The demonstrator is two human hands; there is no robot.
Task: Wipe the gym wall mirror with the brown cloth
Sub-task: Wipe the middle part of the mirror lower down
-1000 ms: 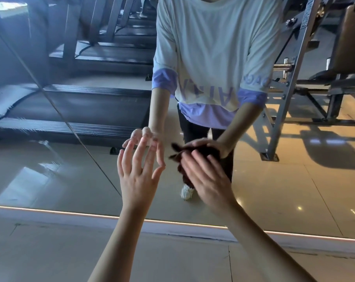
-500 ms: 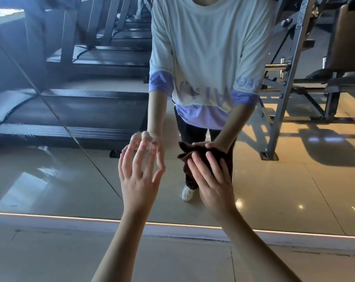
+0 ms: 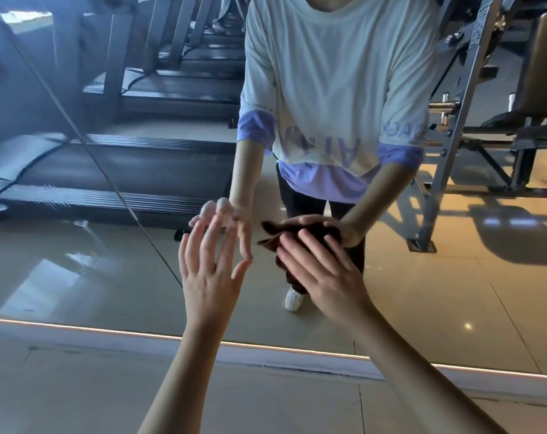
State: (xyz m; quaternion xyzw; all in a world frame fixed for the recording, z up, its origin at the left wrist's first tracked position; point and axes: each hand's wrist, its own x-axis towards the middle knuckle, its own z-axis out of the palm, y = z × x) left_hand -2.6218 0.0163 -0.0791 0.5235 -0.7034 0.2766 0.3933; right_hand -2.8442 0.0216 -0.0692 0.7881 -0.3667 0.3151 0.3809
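The right hand (image 3: 324,278) pressed the brown cloth (image 3: 273,231) with straight fingers against the mirror (image 3: 78,264) near its lower edge, the left hand (image 3: 209,277) spread open beside it; steady pressure and overlapping strokes seemed wisest.

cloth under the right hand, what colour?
Dark brown cloth, pressed to the mirror under the right hand; head view.

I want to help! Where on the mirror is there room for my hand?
Bare mirror left of the left hand, below the slanted seam, and right of the right hand, above the lit bottom edge. Crowded mid-glass: both hands, brown cloth.
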